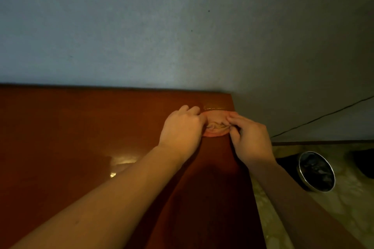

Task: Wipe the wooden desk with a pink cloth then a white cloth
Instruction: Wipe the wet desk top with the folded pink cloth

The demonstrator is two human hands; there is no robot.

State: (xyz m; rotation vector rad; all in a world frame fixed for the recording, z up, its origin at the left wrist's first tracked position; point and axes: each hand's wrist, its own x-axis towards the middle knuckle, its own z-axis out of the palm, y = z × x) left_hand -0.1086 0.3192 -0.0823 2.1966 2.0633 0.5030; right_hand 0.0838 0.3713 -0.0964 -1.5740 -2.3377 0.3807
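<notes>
— Where's the pink cloth (215, 126) from where you stand?

— On the wooden desk (81, 137), bunched into a wrinkled lump near the far right corner, just short of the right edge.

— And the hands?

— Both are on it. The left hand (182, 129) is knuckles-up against the cloth's left side, its fingers curled down into the fabric. The right hand (251, 139) comes in from the other side, and its fingers (232, 120) and thumb pinch the cloth's right end. So each hand grips the cloth, with the lump between them.

— Anything on the desk around it?

— A glossy streak (214, 106) just behind the cloth, towards the wall. There's also a bright reflection nearer the left forearm.

— Beyond the desk?

— The grey-blue wall (141, 26) runs right along the back edge. To the right, down on the pale patterned floor (344, 208), sits a round metal bowl (316, 171), well apart from the cloth. I can't make out the dark stuff inside it. A thin black cable (323, 116) slants across the wall above it.
</notes>
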